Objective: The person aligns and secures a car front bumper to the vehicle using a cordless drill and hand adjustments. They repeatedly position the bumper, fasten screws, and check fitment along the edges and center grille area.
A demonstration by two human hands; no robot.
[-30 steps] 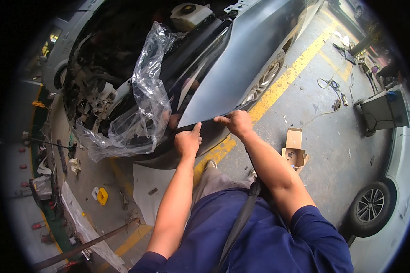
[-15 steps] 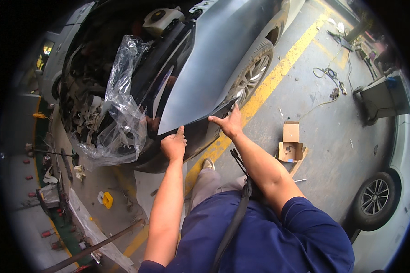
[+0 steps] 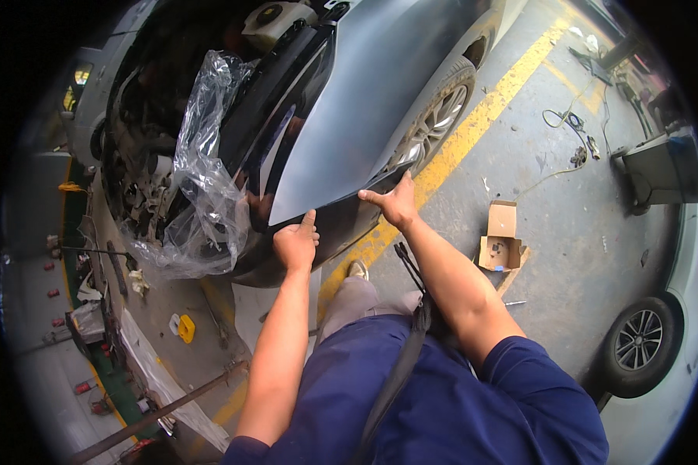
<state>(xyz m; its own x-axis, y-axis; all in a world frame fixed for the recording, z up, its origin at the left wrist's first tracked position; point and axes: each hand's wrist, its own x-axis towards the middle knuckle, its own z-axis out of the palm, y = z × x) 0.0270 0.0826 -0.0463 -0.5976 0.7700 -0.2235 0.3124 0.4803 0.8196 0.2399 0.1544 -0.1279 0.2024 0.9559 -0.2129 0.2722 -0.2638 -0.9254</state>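
Note:
In front of me is a car's black bumper, its upper edge running along the bare grey fender. My left hand is closed at the bumper's edge, fingers curled and thumb laid up against the seam by the fender's lower tip. Further right, my right hand grips the bumper's rear corner beside the wheel arch, thumb on the upper edge and fingers toward the front wheel. The undersides of the fingers are hidden. A dark headlight sits left of the fender.
Crumpled clear plastic film drapes over the open car front. An open cardboard box with small parts lies on the floor at right. A yellow floor line passes the wheel. A grey metal cart and another car's wheel stand further right.
My right hand has shifted slightly up and right along the bumper edge. The left hand keeps its place at the seam. The whole view has moved slightly.

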